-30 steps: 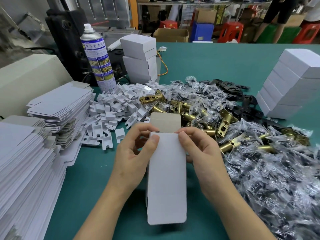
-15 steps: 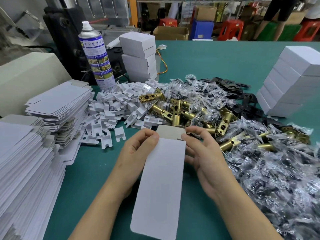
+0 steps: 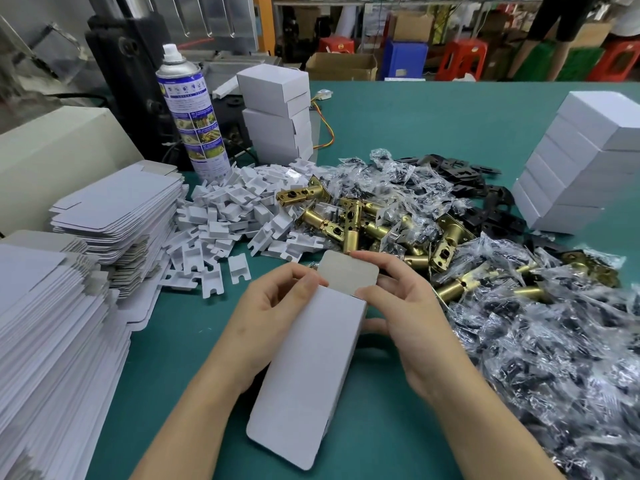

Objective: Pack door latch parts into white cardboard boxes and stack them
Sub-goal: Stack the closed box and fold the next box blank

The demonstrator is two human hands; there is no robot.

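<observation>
Two hands (image 3: 273, 317) (image 3: 408, 317) grip one white box (image 3: 308, 372); flap (image 3: 348, 273) raised.

L hand (image 3: 273, 317) fingertips disappear behind the white box (image 3: 311, 368); R hand (image 3: 408, 306) lower fingers tuck under its right side, tips not visible. Box inside & underside hidden. Flat carton stack (image 3: 45, 358) runs off left & bottom edges. Packed-box stack (image 3: 588, 161) is cut by the right edge. Bagged parts pile (image 3: 554, 358) spills off right & bottom; bag contents too blurred to tell. Black plates (image 3: 485, 216) part-buried under bags. Spray can (image 3: 192, 116) label txt too small to read. Person (image 3: 550, 29) at back cut off at top, legs only.
</observation>
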